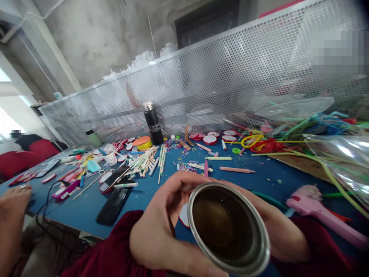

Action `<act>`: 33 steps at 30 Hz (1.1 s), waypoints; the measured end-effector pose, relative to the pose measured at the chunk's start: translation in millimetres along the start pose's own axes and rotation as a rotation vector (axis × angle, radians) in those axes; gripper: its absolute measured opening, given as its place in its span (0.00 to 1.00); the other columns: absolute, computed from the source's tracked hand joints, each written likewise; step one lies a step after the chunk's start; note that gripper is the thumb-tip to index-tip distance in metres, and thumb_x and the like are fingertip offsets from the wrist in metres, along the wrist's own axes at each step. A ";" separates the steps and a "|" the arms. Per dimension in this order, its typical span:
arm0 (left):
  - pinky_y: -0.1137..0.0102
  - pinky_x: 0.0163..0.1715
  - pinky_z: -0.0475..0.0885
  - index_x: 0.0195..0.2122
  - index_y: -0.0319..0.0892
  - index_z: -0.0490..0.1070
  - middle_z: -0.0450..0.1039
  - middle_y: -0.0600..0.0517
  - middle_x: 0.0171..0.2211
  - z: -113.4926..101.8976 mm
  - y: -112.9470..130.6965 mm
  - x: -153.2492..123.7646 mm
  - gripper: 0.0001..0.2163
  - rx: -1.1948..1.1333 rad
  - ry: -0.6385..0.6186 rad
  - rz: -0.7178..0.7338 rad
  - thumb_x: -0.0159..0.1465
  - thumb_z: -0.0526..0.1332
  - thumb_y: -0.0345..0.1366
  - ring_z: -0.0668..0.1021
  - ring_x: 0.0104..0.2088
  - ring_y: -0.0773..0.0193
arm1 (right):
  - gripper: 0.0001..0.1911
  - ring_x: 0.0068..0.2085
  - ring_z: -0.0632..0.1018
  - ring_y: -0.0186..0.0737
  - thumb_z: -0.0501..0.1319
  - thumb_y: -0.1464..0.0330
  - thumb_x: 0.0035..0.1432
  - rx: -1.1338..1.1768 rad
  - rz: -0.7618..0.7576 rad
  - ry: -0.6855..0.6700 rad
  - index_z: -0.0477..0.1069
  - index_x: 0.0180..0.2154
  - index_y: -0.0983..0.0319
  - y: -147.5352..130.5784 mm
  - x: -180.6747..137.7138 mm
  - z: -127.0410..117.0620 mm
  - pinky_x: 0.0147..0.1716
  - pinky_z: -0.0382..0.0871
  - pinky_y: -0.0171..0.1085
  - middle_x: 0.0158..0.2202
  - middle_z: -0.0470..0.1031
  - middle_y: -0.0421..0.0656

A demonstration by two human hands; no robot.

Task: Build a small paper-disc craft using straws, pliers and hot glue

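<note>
You are clamping the steel cup [253,235] between both hands: your left hand [158,232] is wrapping its left side, thumb lying along the near wall; your right hand [278,225] is bracing the right wall, fingertips hidden. The cup is sitting within the grip, mouth facing up toward you, axis running down and away from the rim; exact tilt unclear. Neither hand is nearer; both are touching. Brownish liquid [220,223] is lying below the rim. A pink glue gun [324,218] is lying just beyond your right hand; a black phone [113,206] is resting by the near edge of the table [143,195], leftward; a black bottle [154,125] is standing near the far edge. Another person's hand [15,198] is showing near the left end.
</note>
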State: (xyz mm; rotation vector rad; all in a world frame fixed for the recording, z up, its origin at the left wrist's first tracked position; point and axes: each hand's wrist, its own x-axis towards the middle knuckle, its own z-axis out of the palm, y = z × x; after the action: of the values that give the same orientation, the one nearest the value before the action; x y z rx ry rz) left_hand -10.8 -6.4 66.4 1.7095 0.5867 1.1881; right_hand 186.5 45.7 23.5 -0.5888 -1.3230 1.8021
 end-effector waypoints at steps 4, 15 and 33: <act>0.54 0.50 0.77 0.53 0.48 0.64 0.75 0.43 0.51 -4.6 -9.4 0.9 0.35 -0.015 0.045 0.018 0.47 0.78 0.43 0.79 0.51 0.46 | 0.18 0.44 0.79 0.46 0.59 0.53 0.62 0.106 0.046 0.059 0.78 0.43 0.58 3.3 3.3 -2.3 0.48 0.71 0.46 0.41 0.80 0.46; 0.60 0.51 0.76 0.51 0.46 0.67 0.72 0.44 0.54 2.8 -23.9 -1.5 0.33 -0.015 0.194 0.136 0.44 0.78 0.30 0.78 0.52 0.51 | 0.18 0.38 0.77 0.42 0.65 0.53 0.57 0.142 0.049 0.104 0.77 0.40 0.61 12.8 9.9 -9.6 0.42 0.71 0.42 0.36 0.79 0.43; 0.69 0.48 0.77 0.49 0.46 0.74 0.80 0.48 0.47 -0.4 -37.8 -9.4 0.33 -0.282 0.348 0.019 0.40 0.79 0.28 0.81 0.47 0.56 | 0.19 0.39 0.76 0.42 0.64 0.51 0.58 0.096 0.056 0.120 0.78 0.41 0.60 16.9 11.3 -12.7 0.42 0.69 0.41 0.38 0.78 0.44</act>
State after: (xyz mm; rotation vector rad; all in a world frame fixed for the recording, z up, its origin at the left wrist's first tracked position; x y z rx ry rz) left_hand -10.5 3.1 28.6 1.2838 0.5784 1.5197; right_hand 184.0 59.9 4.3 -0.6767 -1.1437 1.8346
